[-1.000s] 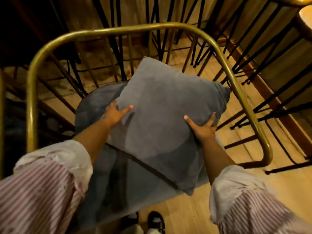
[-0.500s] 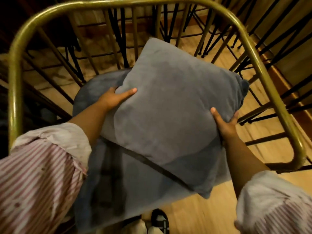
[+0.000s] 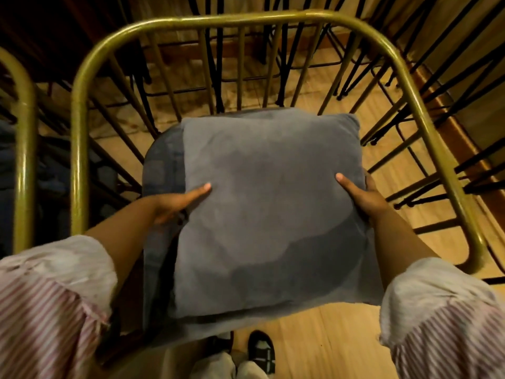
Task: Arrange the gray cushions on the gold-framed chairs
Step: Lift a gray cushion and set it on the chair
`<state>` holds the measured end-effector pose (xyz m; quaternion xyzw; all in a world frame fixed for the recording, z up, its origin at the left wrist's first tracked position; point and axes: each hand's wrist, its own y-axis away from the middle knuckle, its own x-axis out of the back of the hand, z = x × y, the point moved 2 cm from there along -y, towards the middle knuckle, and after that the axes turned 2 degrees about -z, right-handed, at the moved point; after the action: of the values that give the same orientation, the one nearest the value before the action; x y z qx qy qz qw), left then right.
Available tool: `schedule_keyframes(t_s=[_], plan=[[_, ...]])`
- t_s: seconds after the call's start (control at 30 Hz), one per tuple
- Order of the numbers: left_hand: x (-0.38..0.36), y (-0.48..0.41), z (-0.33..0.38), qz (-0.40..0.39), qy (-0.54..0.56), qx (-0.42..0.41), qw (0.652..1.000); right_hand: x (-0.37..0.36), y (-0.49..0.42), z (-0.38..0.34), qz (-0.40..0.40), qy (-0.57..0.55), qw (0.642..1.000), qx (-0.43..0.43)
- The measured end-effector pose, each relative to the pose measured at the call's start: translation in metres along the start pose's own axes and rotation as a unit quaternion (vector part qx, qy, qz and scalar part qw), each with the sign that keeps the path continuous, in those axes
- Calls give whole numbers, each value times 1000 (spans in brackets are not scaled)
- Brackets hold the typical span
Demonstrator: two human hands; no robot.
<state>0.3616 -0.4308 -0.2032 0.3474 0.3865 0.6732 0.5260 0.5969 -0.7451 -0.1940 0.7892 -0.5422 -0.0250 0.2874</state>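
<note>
A square gray cushion point(image 3: 267, 209) fills the middle of the view, squared up over the padded gray seat point(image 3: 161, 170) of a gold-framed chair point(image 3: 218, 19). My left hand point(image 3: 177, 202) grips its left edge, thumb lying on top. At the right edge my right hand point(image 3: 360, 195) holds it the same way, fingers curled around the side. The chair's curved gold rail wraps around the back and both sides. Whether the cushion rests fully on the seat cannot be told.
Another gold chair frame point(image 3: 24, 132) stands close on the left. Black metal chair legs point(image 3: 451, 86) crowd the wooden floor point(image 3: 322, 346) behind and to the right. My shoes point(image 3: 261, 351) are at the seat's near edge.
The cushion has turned from a tilted diamond angle to square with the seat and come lower and nearer to me. Both hands stayed on its side edges.
</note>
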Motion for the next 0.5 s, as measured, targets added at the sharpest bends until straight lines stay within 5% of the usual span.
schedule_keyframes(t_s=[0.23, 0.5], plan=[[-24, -3, 0, 194, 141, -142, 960, 10, 10, -4, 18, 3, 1000, -9], [-32, 42, -25, 172, 98, -175, 964, 14, 29, -20, 2, 19, 999, 31]])
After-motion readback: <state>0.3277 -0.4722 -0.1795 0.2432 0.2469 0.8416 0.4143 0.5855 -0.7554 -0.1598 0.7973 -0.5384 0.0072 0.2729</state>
